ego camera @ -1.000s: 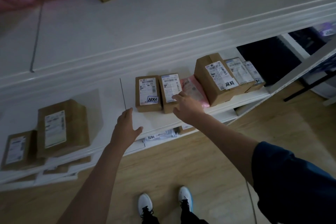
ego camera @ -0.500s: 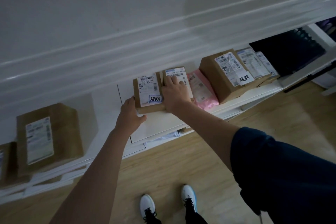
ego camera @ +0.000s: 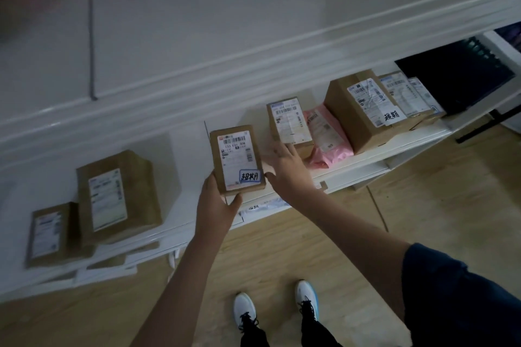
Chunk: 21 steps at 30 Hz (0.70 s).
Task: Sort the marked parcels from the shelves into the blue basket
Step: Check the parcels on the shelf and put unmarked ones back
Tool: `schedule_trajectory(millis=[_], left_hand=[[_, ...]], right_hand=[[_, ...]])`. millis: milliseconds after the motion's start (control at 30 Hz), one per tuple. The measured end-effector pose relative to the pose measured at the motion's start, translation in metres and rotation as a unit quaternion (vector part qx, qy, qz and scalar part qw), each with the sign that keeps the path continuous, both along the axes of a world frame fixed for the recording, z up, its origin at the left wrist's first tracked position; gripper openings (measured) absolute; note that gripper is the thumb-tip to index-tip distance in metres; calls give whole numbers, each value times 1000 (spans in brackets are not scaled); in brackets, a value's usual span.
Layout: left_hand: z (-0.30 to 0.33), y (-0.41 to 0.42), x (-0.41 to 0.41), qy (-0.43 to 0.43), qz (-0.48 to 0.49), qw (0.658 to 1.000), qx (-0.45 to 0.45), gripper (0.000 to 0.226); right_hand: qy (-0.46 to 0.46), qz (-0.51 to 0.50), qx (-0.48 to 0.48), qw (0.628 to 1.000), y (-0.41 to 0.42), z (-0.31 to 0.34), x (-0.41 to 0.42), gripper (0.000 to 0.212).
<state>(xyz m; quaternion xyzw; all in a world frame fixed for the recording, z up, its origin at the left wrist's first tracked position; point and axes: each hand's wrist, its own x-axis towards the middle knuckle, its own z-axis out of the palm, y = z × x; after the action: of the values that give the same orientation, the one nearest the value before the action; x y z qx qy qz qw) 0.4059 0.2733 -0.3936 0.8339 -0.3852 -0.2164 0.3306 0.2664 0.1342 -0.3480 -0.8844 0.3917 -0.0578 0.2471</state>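
My left hand [ego camera: 215, 205] grips the near end of a small brown parcel [ego camera: 236, 159] with a white label and a handwritten blue-edged mark, lifted off the white shelf [ego camera: 366, 155]. My right hand [ego camera: 286, 167] is beside it with straight fingers, fingertips touching the front of an unmarked small brown parcel [ego camera: 289, 121] on the shelf. Farther right stands a larger brown box [ego camera: 363, 110] with a handwritten mark on its label. The blue basket is not in view.
A pink mailer bag [ego camera: 327, 135] lies between the two boxes. More labelled parcels [ego camera: 406, 96] lean at the right, by a dark crate [ego camera: 456, 76]. Two brown boxes [ego camera: 115, 197] sit at the left. Lower shelves, wooden floor and my feet [ego camera: 276, 307] are below.
My left hand has taken hold of the marked small parcel and pulled it off the shelf toward me. My right hand slid from on top of the neighbouring parcel to its front.
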Motion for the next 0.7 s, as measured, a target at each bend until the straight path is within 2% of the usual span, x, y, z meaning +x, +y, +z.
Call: schedule_trajectory(millis=[167,300,467,700], left_hand=[[57,41,-15,-41,7,998,-57,67],[98,60,-29,-50,-2,994,-98,67],[123,61,-37,-74,-24,990,-119,69],[146,37,-55,-79,-93,982,-145,72]], right_hand=[[-151,-1,-16,988,39,39,-22,46],[-220,-30,-22,975,58,81,-33,55],[-226,-46,-5,973,58,111,-42,57],[-172,-88,-19,981,51,137,-80,68]])
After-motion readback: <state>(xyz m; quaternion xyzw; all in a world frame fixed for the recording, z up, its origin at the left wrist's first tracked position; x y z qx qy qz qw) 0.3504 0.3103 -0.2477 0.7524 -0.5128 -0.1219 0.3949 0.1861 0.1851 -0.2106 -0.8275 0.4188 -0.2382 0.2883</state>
